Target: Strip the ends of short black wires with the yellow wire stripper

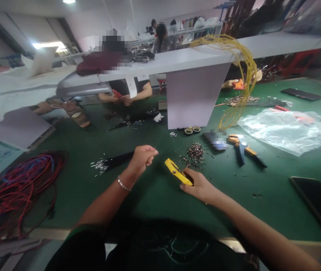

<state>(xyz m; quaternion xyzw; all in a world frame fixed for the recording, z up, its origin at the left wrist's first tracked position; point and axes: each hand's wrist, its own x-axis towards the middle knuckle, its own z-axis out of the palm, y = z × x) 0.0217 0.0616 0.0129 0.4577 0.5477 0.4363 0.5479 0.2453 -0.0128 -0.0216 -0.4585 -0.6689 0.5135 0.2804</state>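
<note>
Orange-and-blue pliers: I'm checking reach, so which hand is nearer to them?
Right. The right hand, holding the yellow tool, is below and left of the pliers in the picture; the left hand is farther left.

The person wears a black top (137,246), dark enough that its folds are hard to make out. Across the front runs a print (174,256) in thin, curving lines of dull green, with a few small pale specks near it; what it depicts cannot be told. The left sleeve (82,242) is short, plain and equally black, leaving the left forearm (106,205) bare. A slim, silvery bracelet (124,184) with a smooth, shiny band circles the left wrist. The right forearm (250,222) is bare too, as are the left hand (142,159) and right hand (201,185).
</note>
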